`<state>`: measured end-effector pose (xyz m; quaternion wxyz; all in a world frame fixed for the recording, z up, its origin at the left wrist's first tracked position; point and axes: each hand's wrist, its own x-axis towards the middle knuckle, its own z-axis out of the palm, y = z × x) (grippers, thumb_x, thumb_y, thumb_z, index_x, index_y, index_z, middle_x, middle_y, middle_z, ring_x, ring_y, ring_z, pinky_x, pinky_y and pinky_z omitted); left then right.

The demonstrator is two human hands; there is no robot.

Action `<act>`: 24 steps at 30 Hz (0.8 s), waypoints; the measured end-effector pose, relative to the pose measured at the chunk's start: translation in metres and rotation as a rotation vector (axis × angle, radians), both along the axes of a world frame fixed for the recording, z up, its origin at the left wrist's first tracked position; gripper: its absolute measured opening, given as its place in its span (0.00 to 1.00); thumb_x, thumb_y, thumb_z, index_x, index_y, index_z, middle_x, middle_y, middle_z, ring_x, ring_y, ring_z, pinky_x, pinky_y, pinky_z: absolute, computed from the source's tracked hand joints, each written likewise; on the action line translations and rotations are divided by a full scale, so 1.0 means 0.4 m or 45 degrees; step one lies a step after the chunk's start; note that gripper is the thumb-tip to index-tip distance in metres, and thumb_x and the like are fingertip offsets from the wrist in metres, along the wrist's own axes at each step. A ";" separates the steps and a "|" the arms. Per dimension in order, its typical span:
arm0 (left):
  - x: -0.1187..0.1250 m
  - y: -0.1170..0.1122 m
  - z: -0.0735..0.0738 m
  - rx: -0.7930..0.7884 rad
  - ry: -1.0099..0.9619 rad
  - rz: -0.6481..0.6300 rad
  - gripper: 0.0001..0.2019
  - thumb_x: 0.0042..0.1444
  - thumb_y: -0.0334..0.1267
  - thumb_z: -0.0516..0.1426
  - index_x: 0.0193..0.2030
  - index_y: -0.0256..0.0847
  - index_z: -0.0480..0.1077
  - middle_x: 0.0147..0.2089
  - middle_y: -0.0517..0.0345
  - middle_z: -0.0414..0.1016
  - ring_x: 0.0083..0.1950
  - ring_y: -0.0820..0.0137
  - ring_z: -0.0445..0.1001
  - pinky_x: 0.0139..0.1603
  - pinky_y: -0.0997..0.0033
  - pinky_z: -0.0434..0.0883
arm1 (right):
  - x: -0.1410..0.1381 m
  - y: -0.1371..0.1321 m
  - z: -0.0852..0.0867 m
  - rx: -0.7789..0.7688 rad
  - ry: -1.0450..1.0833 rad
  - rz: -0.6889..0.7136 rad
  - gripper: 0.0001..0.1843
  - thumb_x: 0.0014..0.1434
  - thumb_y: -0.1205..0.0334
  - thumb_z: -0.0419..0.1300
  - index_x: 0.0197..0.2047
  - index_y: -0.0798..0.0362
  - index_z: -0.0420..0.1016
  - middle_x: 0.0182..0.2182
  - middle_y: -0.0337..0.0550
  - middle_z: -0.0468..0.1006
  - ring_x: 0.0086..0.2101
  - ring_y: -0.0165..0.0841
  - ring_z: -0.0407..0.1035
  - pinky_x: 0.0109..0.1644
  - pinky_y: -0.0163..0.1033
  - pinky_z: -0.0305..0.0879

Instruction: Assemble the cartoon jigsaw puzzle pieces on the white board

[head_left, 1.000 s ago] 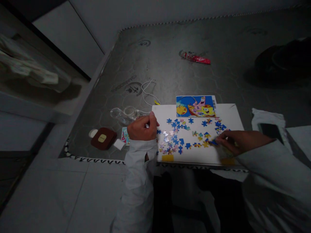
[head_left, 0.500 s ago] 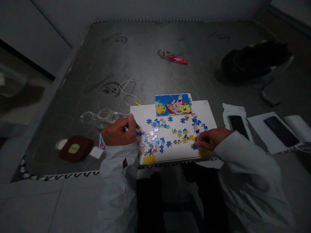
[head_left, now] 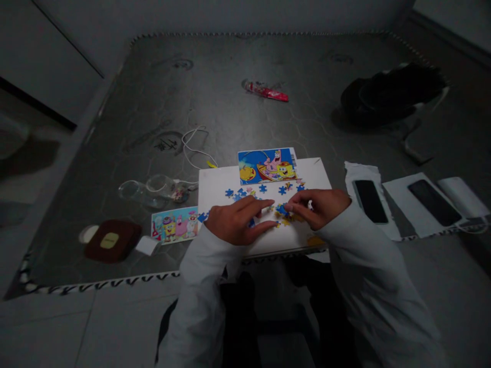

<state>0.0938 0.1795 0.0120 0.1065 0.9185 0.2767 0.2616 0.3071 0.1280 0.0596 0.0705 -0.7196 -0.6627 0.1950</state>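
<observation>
Loose jigsaw puzzle pieces lie on a white board (head_left: 226, 179) at the table's near edge. My right hand (head_left: 321, 207) pinches a blue puzzle piece (head_left: 282, 209) between thumb and index finger, over the middle of the board. From the left, my left hand (head_left: 238, 220) reaches over the board, thumb and index finger apart, with nothing seen between them; its fingertips are close to the blue piece. Other pieces are partly hidden under both hands. A blue cartoon picture card (head_left: 267, 166) lies along the board's far edge.
Left of the board are a second cartoon card (head_left: 174, 226), a brown case (head_left: 112, 240), a white charger block (head_left: 148, 245) and a clear plastic container (head_left: 146, 191). Two phones (head_left: 370, 200) lie to the right. Farther back are a red wrapper (head_left: 266, 92) and a black bag (head_left: 387, 97).
My left hand has moved right over the pieces and opened, uncovering the second card. My right hand has moved left and up with a blue piece. The view has shifted slightly.
</observation>
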 end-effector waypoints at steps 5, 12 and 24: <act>0.017 -0.008 -0.011 -0.019 0.011 -0.008 0.19 0.61 0.54 0.54 0.52 0.45 0.74 0.33 0.60 0.79 0.32 0.75 0.76 0.22 0.78 0.59 | -0.001 -0.004 -0.019 0.034 0.069 0.027 0.12 0.58 0.52 0.58 0.33 0.48 0.80 0.22 0.36 0.77 0.24 0.28 0.67 0.29 0.32 0.55; 0.014 -0.008 -0.004 -0.094 0.047 0.030 0.16 0.61 0.52 0.54 0.48 0.48 0.76 0.31 0.62 0.79 0.31 0.75 0.75 0.22 0.78 0.57 | -0.018 0.000 -0.015 -0.063 0.035 0.049 0.13 0.59 0.50 0.56 0.34 0.46 0.80 0.27 0.37 0.80 0.27 0.30 0.70 0.32 0.33 0.58; -0.019 0.009 -0.004 -0.350 0.381 0.257 0.16 0.55 0.52 0.59 0.47 0.49 0.76 0.36 0.60 0.80 0.35 0.69 0.76 0.28 0.75 0.61 | 0.049 0.016 -0.018 -0.318 -0.381 -0.128 0.20 0.59 0.45 0.53 0.38 0.48 0.80 0.33 0.45 0.81 0.31 0.38 0.72 0.30 0.38 0.58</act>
